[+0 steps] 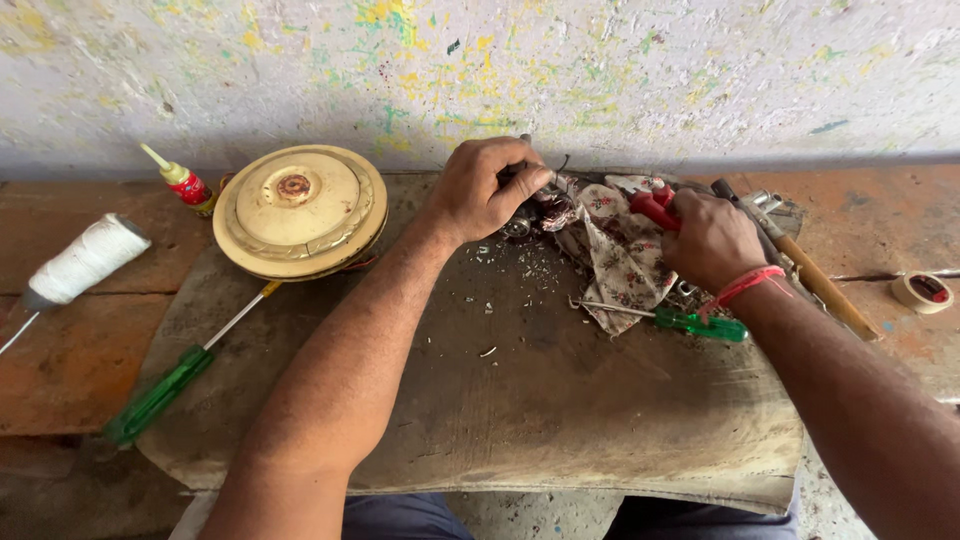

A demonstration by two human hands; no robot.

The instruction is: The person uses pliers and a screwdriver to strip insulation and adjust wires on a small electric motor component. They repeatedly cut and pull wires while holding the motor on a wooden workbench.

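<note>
Both hands work at upper centre of the frame: the left hand pinches a small dark metal part, the right hand grips red-handled pliers over a floral cloth. A cream round cover sits upper left on the worktop.

A pale, rough wall fills the upper part of the view, flecked and smeared with yellow, green and a little blue paint; its foot meets a grey band just above the desk; the desk is worn reddish-brown, cracked and stained; a stiff, dirty grey-brown mat covers its middle; the light is soft and even.
</note>
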